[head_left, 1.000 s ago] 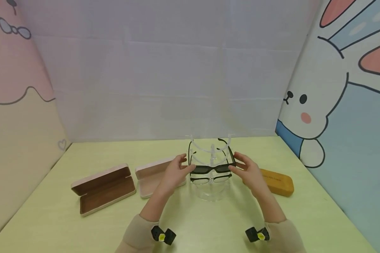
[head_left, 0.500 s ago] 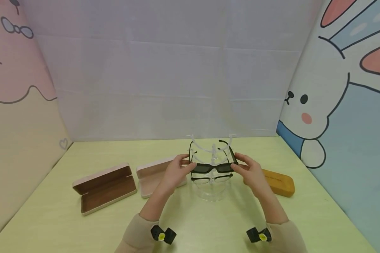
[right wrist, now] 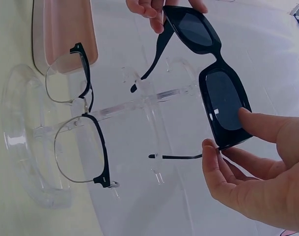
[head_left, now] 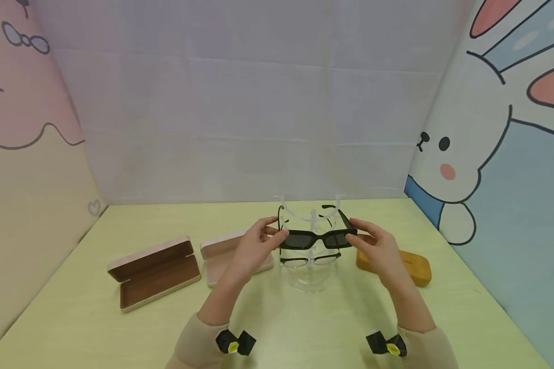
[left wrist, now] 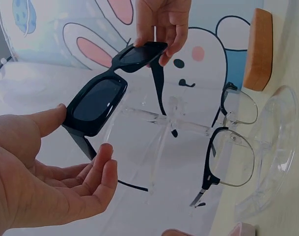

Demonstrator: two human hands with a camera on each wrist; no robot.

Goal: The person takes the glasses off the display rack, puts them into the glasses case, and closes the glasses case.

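- Sunglasses (head_left: 320, 238) with a black frame and dark lenses are held by both hands, in front of the upper part of a clear display stand (head_left: 314, 220), with the temples unfolded and pointed back towards it.
- One end of the frame is pinched by the left hand (head_left: 255, 251), its thumb set on the front corner and its fingers curled behind.
- The other end is pinched by the right hand (head_left: 382, 253), whose thumb is pressed on the outer edge of the lens, with the fingers bent behind the frame.
- Whether the stand is touched by the temples cannot be told.
- Half-rim glasses (head_left: 310, 260) are carried lower on the stand, just beneath the sunglasses.
- An open case with a brown lining (head_left: 161, 279) is set at the left on the pale yellow-green table (head_left: 304, 333).
- Between it and the stand, an open pale pink case (head_left: 219, 262) is partly covered by the left hand.
- A closed mustard case (head_left: 417, 267) is placed right of the stand, partly hidden by the right hand.
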